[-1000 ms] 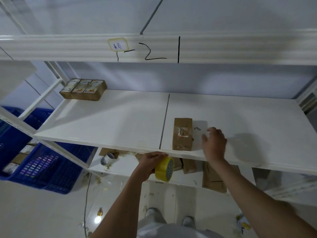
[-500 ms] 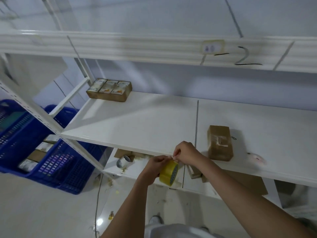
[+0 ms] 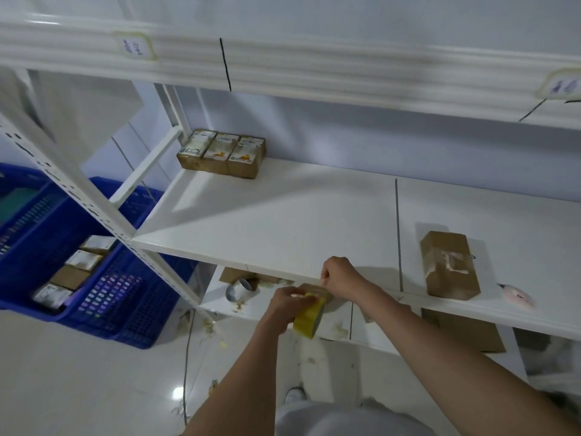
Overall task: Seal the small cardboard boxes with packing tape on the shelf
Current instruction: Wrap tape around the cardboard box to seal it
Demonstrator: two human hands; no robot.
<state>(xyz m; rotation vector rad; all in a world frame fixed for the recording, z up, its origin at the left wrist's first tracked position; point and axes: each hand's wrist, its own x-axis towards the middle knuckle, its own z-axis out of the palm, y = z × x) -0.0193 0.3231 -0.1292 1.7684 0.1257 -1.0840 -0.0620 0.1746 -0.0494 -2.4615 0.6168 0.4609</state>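
low in the middle of the frame the left hand grips a yellow roll of packing tape just below the front edge of the white shelf. the right hand, fingers curled, pinches the tape's free end just above the roll. a small cardboard box lies on the shelf at right, well apart from both hands. three more boxes sit side by side at the shelf's back, upper left of centre. blue crates stand on the floor at left.
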